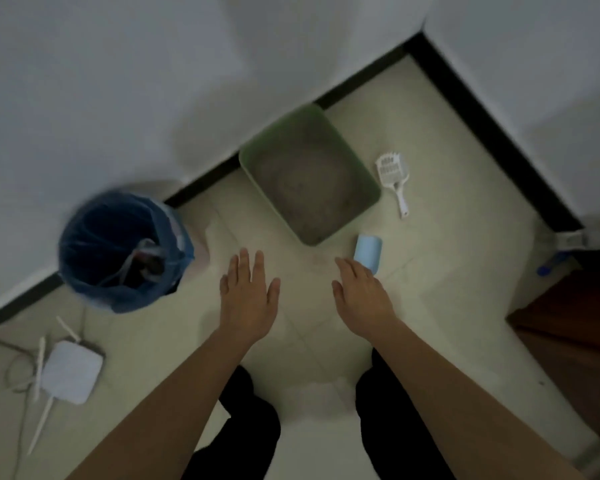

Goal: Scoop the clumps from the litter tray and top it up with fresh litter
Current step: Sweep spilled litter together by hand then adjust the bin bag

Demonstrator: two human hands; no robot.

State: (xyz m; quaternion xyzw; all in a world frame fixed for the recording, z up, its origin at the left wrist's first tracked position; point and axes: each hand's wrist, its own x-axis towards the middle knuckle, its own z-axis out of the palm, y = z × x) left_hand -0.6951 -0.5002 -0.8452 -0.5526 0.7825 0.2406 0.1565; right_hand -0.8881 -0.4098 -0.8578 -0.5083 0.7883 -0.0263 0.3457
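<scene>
Head view: green rectangular plastic litter tray with grey litter stands on the pale tiled floor, its short side at the black skirting board and its long axis pointing away from the white wall. A white slotted plastic scoop lies just beside it on the right. The left hand and the right hand hover flat, fingers straight, holding nothing.

Dim corner of a tiled room.
At lower left, flat on the pale floor, a white router with thin antennas splayed out and a grey cable looping off its left side; black skirting under white walls; at the right edge, a brown wooden panel, with a small blue object just beyond it.
</scene>
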